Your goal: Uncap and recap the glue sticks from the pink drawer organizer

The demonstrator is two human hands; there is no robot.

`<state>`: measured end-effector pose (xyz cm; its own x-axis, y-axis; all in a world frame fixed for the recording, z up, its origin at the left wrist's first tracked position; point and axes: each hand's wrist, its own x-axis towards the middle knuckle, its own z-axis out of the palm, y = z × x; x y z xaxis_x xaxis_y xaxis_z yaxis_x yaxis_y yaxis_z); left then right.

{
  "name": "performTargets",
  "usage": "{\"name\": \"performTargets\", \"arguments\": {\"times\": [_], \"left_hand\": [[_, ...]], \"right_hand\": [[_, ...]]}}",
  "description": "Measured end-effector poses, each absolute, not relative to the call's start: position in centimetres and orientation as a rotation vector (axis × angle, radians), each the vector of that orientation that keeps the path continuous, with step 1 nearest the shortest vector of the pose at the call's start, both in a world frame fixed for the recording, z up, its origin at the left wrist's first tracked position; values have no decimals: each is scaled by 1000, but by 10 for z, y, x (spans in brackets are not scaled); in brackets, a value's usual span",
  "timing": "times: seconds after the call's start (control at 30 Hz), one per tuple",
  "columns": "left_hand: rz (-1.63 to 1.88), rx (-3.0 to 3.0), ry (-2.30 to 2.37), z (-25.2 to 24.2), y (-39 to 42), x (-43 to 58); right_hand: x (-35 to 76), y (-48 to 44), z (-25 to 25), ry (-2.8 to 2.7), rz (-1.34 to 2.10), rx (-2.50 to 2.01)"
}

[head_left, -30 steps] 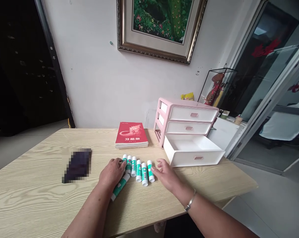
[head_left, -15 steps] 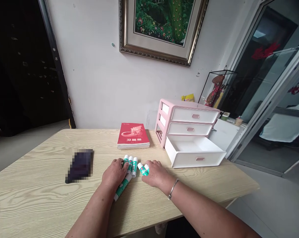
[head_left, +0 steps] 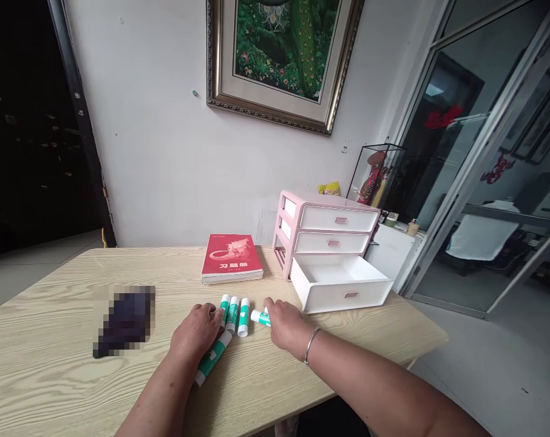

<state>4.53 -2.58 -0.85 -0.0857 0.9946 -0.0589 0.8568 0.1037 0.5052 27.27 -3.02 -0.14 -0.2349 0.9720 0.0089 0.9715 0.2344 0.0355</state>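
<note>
Green-and-white glue sticks lie on the wooden table in front of me. My left hand (head_left: 197, 328) curls its fingers against the leftmost upright-lying glue stick (head_left: 224, 303), with a second glue stick (head_left: 232, 313) beside it. A third glue stick (head_left: 243, 317) lies slightly apart to the right. Below my left hand, a slanted glue stick (head_left: 215, 357) rests near the forearm. My right hand (head_left: 284, 323) is closed around a glue stick (head_left: 261, 318) whose white end points left; part of another shows behind its fingers.
A pink-and-white drawer unit (head_left: 334, 212) stands at the back right, its bottom drawer (head_left: 348, 296) pulled out towards me. Red books (head_left: 232, 255) are stacked left of it. A dark pixelated item (head_left: 127, 321) lies on the left of the table (head_left: 51, 340).
My right hand has turned the glue stick from slanted to nearly sideways and shifted it away from the row. The view has swung right, and my left hand stays by the row.
</note>
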Motion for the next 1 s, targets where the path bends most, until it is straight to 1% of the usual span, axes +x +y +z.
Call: {"name": "performTargets", "arguments": {"times": [0.1, 0.23, 0.3, 0.37, 0.43, 0.6, 0.77, 0.9, 1.0], "left_hand": [[502, 1824, 1992, -11, -23, 45], [504, 1838, 2004, -8, -24, 45], [508, 1841, 2014, -6, -26, 46], [507, 1837, 2019, -6, -26, 46], [507, 1835, 2021, -10, -24, 46], [545, 1836, 2007, -25, -14, 42], [571, 1847, 1996, -31, -10, 41], [586, 1843, 1998, -28, -12, 42], [584, 1853, 1986, -22, -15, 44]], "right_hand": [[290, -22, 6, 2623, 85, 1896], [328, 3, 53, 2813, 201, 1955], [353, 20, 83, 2761, 248, 2087], [378, 35, 106, 2592, 266, 2248], [401, 47, 117, 2370, 181, 2298], [433, 63, 105, 2098, 1, 2271], [430, 77, 93, 1931, -147, 2206], [416, 79, 94, 1904, -172, 2191], [407, 73, 94, 1951, -110, 2256]]}}
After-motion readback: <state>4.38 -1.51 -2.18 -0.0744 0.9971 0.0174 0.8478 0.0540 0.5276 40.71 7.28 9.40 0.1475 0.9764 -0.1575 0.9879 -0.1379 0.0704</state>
